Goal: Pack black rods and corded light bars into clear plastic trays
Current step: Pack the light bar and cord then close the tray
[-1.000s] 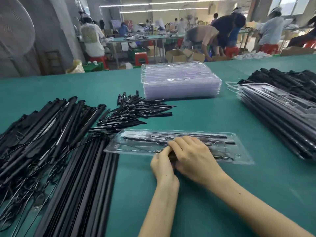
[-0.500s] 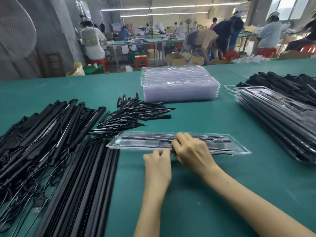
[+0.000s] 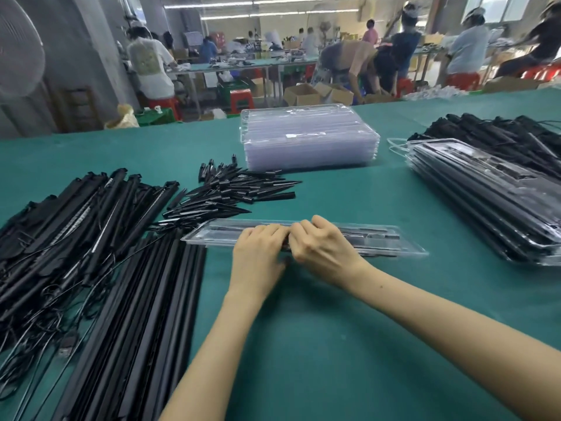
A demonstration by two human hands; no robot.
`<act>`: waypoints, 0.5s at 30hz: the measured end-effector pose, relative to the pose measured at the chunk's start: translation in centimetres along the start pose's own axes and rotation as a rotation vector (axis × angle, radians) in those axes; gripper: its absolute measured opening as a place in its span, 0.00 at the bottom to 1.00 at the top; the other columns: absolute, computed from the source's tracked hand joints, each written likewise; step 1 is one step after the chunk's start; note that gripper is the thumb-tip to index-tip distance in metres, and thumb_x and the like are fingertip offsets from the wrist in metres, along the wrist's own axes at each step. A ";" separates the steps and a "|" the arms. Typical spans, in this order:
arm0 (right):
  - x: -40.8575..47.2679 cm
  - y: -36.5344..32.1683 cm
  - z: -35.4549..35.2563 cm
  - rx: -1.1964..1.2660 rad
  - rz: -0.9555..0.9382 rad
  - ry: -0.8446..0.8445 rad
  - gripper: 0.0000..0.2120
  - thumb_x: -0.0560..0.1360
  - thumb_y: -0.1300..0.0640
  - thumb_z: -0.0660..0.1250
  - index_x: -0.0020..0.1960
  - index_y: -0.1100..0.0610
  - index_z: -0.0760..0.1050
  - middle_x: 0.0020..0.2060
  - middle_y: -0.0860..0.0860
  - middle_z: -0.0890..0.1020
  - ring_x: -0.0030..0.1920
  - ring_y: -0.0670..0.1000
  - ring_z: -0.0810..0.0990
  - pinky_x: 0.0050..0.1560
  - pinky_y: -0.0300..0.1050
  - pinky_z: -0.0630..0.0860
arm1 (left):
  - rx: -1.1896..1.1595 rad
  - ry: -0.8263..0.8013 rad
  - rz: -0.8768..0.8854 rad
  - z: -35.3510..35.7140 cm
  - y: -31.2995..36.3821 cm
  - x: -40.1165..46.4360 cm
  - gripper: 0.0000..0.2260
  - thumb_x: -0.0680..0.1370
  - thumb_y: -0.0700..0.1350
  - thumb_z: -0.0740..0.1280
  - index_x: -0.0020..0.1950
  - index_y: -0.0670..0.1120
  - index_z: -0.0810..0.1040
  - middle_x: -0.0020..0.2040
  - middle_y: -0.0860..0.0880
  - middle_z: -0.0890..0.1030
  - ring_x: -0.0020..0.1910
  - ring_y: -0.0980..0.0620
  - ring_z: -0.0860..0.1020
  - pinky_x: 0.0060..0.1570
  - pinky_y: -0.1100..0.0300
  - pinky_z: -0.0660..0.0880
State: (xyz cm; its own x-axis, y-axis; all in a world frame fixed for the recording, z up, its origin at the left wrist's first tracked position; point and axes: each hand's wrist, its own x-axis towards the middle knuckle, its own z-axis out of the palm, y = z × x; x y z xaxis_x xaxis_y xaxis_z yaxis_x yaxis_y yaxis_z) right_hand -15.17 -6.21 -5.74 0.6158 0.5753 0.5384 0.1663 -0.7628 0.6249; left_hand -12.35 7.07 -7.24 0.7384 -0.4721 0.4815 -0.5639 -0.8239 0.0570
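Observation:
A clear plastic tray with black parts inside lies across the green table in front of me. My left hand and my right hand both sit at the middle of its near edge, fingers curled over the rim and gripping it. Long black rods lie in a bundle at the lower left. Corded light bars are heaped at the far left, their cables tangled. Short black spikes are piled just beyond the tray.
A stack of empty clear trays stands at the middle back. Filled trays are stacked at the right, with more black bars behind them. Green table shows around my forearms. People work at benches in the background.
My left hand has moved up from the table onto the tray's near edge beside my right hand. The tray now looks flatter and further from me.

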 end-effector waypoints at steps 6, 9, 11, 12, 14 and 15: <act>-0.6 -0.7 0.8 -0.032 -0.145 -0.025 0.14 0.66 0.67 0.59 0.30 0.52 0.75 0.26 0.48 0.74 0.26 0.47 0.70 0.31 0.40 0.66 | 0.171 0.084 0.072 -0.4 1.0 -0.2 0.18 0.48 0.38 0.79 0.26 0.48 0.72 0.23 0.51 0.73 0.21 0.53 0.74 0.20 0.64 0.63; -0.9 -0.9 1.1 -0.025 -0.169 -0.051 0.11 0.65 0.66 0.61 0.30 0.53 0.77 0.26 0.49 0.75 0.26 0.48 0.72 0.31 0.40 0.67 | 0.209 0.060 0.115 -0.4 0.8 -0.2 0.17 0.48 0.40 0.80 0.24 0.47 0.72 0.21 0.51 0.72 0.19 0.54 0.73 0.17 0.66 0.60; -0.7 -0.8 1.0 -0.007 -0.141 -0.047 0.13 0.65 0.67 0.59 0.29 0.53 0.76 0.25 0.50 0.75 0.25 0.48 0.71 0.31 0.40 0.67 | 0.202 0.037 0.110 -0.4 0.9 0.1 0.16 0.49 0.41 0.80 0.23 0.47 0.73 0.21 0.51 0.72 0.19 0.54 0.74 0.17 0.67 0.60; -0.7 -0.7 0.9 0.009 -0.128 -0.052 0.13 0.65 0.67 0.58 0.29 0.53 0.76 0.25 0.49 0.75 0.25 0.48 0.71 0.31 0.40 0.67 | 0.189 0.039 0.097 -0.4 0.9 0.1 0.16 0.49 0.41 0.80 0.23 0.47 0.73 0.21 0.51 0.72 0.19 0.53 0.74 0.17 0.67 0.60; -0.9 -0.7 1.0 0.037 -0.099 -0.051 0.10 0.63 0.65 0.62 0.29 0.53 0.76 0.25 0.49 0.75 0.25 0.48 0.72 0.31 0.40 0.68 | 0.146 0.054 0.070 0.0 0.8 0.0 0.14 0.52 0.39 0.78 0.26 0.47 0.74 0.23 0.50 0.75 0.22 0.51 0.76 0.20 0.66 0.61; -1.0 -0.7 1.0 0.061 -0.086 -0.047 0.07 0.62 0.64 0.65 0.29 0.54 0.76 0.25 0.49 0.75 0.25 0.48 0.72 0.31 0.40 0.68 | 0.110 0.051 0.063 0.3 0.7 0.0 0.10 0.56 0.39 0.76 0.29 0.46 0.76 0.27 0.49 0.77 0.27 0.48 0.79 0.23 0.64 0.62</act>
State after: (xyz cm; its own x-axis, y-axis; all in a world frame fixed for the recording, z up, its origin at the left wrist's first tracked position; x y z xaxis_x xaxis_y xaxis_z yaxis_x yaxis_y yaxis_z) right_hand -15.13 -6.51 -7.27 0.6324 0.6261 0.4561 0.2657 -0.7285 0.6314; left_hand -12.65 6.40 -7.47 0.6817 -0.5098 0.5247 -0.5627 -0.8238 -0.0693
